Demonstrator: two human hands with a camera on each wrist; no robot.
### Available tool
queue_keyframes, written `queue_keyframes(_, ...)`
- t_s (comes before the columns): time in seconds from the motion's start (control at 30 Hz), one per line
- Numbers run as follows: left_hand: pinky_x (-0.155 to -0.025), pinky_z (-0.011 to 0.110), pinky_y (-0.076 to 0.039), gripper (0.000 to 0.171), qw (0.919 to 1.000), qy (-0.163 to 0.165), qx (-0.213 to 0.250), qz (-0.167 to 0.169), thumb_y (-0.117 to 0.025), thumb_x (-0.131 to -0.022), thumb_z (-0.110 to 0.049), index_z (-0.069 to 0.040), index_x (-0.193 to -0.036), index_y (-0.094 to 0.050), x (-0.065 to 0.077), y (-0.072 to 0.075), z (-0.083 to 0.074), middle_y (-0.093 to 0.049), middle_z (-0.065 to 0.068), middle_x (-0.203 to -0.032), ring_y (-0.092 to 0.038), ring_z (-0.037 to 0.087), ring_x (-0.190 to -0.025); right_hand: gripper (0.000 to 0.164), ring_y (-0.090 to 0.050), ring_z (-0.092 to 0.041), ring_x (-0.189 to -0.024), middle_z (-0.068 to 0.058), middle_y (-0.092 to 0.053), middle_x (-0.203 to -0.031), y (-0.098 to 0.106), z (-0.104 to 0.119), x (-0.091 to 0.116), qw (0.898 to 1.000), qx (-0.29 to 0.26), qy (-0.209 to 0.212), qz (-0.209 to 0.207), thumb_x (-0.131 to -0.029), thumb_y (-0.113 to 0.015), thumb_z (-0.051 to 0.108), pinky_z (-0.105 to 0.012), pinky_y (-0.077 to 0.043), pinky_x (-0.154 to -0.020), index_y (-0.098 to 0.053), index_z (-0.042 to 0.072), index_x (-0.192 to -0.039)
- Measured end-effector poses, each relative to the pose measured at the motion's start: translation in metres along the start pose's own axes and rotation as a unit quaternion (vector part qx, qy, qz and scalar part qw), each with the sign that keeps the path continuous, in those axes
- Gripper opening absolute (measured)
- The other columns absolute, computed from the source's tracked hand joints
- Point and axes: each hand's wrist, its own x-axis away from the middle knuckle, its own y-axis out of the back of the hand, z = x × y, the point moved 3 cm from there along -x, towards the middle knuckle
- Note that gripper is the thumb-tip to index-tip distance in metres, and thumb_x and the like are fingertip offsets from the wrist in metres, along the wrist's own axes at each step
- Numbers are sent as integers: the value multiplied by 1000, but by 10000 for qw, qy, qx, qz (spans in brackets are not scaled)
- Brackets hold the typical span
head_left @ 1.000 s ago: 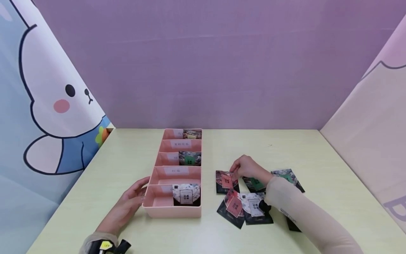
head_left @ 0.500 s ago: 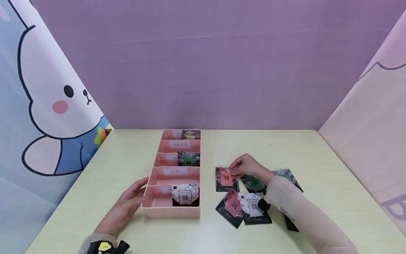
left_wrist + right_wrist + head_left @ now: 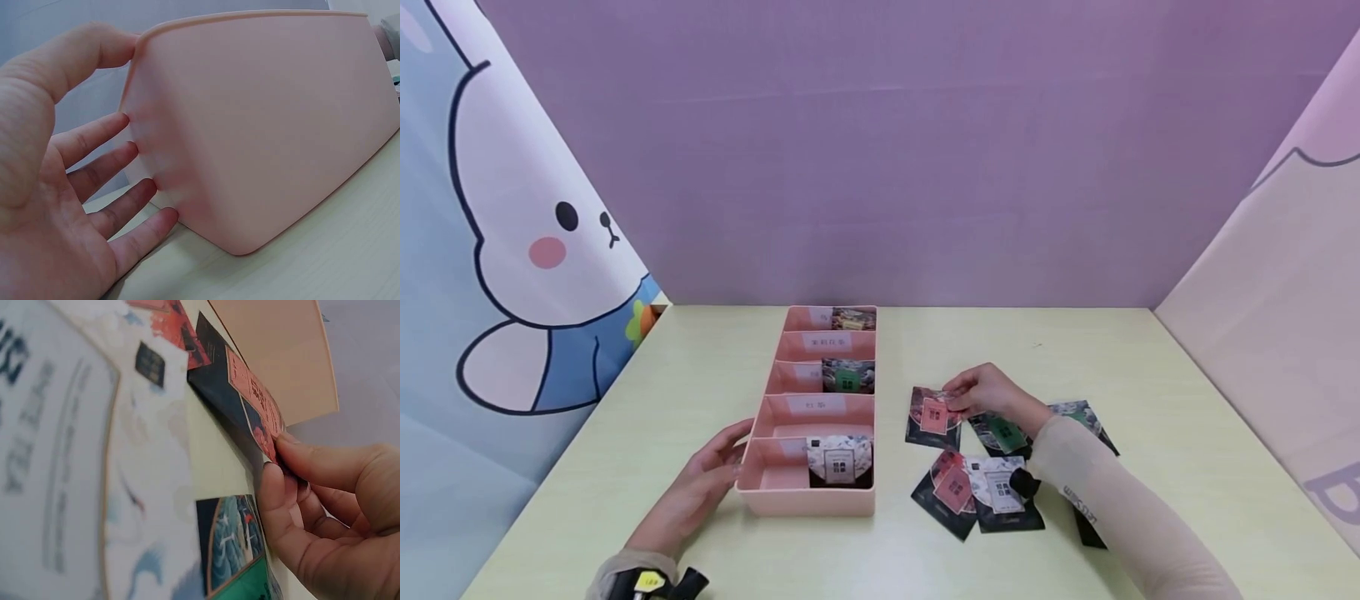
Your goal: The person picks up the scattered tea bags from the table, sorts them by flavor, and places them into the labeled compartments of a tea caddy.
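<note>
My right hand (image 3: 992,396) pinches a red-labelled tea sachet (image 3: 931,417) by its right edge, thumb on the front. In the right wrist view this sachet (image 3: 250,394) is tilted, its edge between thumb and fingertips. On the left, my left hand (image 3: 703,477) touches the long pink divided box (image 3: 805,502). The left wrist view has its fingers (image 3: 134,244) spread and nearly straight against the wall, thumb at the rim. Inside the box stand a white sachet (image 3: 840,462) in the front compartment, a green one (image 3: 848,377) in the middle and a yellowish one (image 3: 853,319) at the back.
Below the right hand lie another red sachet (image 3: 951,493) and a white sachet (image 3: 1003,496). Green sachets (image 3: 1003,433) lie under and beside the right forearm, partly hidden. A purple partition (image 3: 910,167) rises behind the table (image 3: 722,358).
The pinched red sachet has shifted slightly up and left and now tilts, its lower edge farther from the other red sachet. My left hand and the box stay in place.
</note>
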Motion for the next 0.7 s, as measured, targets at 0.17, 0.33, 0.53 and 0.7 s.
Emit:
queue_keyframes(0.17,-98,20,-44,60,9999,-90,47,55,-57,-96,-5,-3,-151,-34,0,0,0,-51,-15,-137,-51,1,-122,24,-66,-15,-66,-13,-70,-91,1,2,1,9998,-197,-67,-48,-89,-66,-8,-34,-59,-65,-67,-12,-113)
queue_keyframes(0.33,-99,21,-44,56,9995,-232,114,168,-56,-96,-4,-5,-150,-38,1,0,-1,-52,-13,-138,-51,2,-123,24,-67,-16,-66,-14,-70,-91,2,3,0,9995,-328,-13,7,-89,-65,-9,-35,-60,-66,-66,-13,-113)
queue_keyframes(0.53,-100,22,-44,51,9975,-495,315,406,-54,-97,-1,-14,-146,-45,2,1,-2,-52,-12,-139,-52,3,-124,26,-68,-18,-71,-16,-69,-97,6,9,0,9990,-359,259,30,-89,-64,-10,-38,-60,-70,-65,-13,-114)
queue_keyframes(0.7,-100,22,-43,50,9965,-539,388,502,-53,-97,-1,-18,-144,-47,1,2,-2,-52,-12,-139,-51,3,-124,29,-68,-19,-75,-18,-68,-102,9,16,1,9989,-367,301,7,-89,-64,-10,-39,-59,-72,-64,-14,-117)
